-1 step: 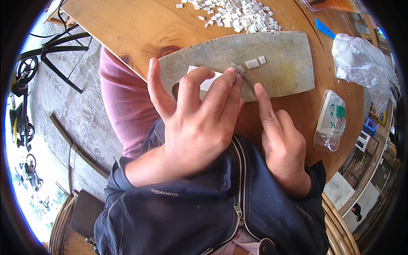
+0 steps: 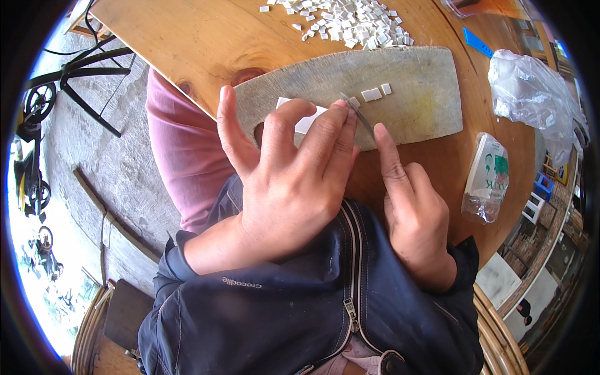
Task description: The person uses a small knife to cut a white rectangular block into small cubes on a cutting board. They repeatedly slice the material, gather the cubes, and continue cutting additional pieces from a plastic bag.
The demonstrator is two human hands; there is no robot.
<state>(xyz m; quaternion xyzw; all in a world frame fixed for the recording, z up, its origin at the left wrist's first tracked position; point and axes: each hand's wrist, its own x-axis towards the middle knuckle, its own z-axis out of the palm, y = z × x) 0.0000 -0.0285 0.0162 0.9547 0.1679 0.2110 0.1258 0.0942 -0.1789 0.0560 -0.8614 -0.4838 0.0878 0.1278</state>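
On the grey board point(image 2: 425, 94), the white strip point(image 2: 307, 122) seems light and rather stiff, best pressed flat beside the knife point(image 2: 365, 122) that the right hand point(image 2: 415, 219) grips, where the spread left hand point(image 2: 294, 178) rests its fingertips.

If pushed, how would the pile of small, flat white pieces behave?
The pile of small, flat white pieces would probably scatter, since nothing visible binds it. Flat and angular, the pieces should likely slide rather than roll. Each looks thin, so likely light.
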